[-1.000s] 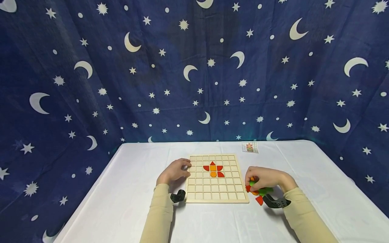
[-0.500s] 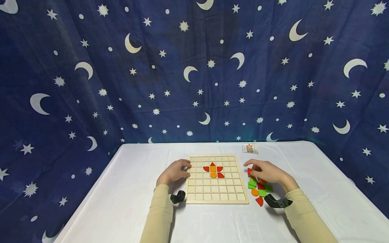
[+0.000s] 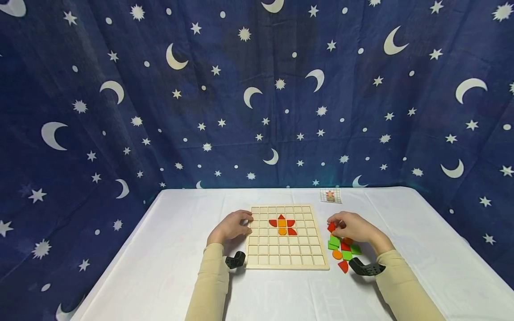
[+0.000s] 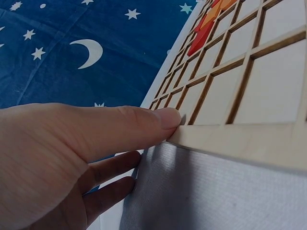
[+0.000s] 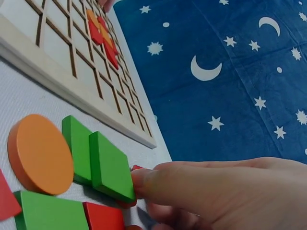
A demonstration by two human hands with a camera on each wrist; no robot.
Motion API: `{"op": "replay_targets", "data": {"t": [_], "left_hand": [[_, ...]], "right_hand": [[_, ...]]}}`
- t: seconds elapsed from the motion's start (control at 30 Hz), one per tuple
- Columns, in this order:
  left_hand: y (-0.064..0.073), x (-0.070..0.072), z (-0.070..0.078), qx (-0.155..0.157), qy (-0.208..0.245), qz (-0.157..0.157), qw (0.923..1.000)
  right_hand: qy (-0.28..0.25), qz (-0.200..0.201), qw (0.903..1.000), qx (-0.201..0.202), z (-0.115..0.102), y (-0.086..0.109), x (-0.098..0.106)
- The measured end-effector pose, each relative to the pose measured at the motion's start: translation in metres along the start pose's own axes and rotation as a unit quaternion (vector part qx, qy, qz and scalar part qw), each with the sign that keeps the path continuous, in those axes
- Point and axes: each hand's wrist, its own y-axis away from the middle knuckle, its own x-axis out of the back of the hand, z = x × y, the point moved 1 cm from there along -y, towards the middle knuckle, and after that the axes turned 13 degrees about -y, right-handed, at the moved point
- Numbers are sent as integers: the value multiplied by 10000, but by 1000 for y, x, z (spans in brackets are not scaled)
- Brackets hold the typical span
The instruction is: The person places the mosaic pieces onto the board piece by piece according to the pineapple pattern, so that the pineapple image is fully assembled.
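A wooden grid board (image 3: 287, 263) lies on the table, with red and orange pieces (image 3: 282, 222) set in its cells. My left hand (image 3: 233, 226) rests at its left edge; in the left wrist view the thumb (image 4: 165, 118) lies along the rim. To the right of the board, my right hand (image 3: 352, 226) pinches a red piece (image 3: 331, 227) at the far end of a loose pile. Right beside the thumb, in the right wrist view, lean green squares (image 5: 111, 165), and most of the red piece is hidden.
Loose pieces by the right wrist include an orange disc (image 3: 337, 254), a dark green piece (image 3: 355, 249) and a red quarter-circle (image 3: 343, 266). A small pattern card (image 3: 331, 195) lies near the far edge. Behind the white table (image 3: 273, 294) hangs a blue star-and-moon curtain (image 3: 225, 89).
My right hand lifted away from the pile's middle toward its far end, baring green and red pieces, and its fingers closed onto the red piece. The left hand stayed at the board.
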Motion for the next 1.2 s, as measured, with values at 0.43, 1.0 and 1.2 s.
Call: {"op": "replay_targets", "data": {"t": [0.43, 1.0, 1.2], "left_hand": [[-1, 0, -2, 38, -21, 42, 10000], [0, 1, -1, -59, 5, 50, 10000], [0, 0, -1, 12, 6, 20, 10000]], "right_hand": [[189, 220, 9987, -422, -1, -1, -2], [157, 186, 9987, -458, 4, -2, -2], [20, 245, 9983, -527, 5, -2, -3]]}}
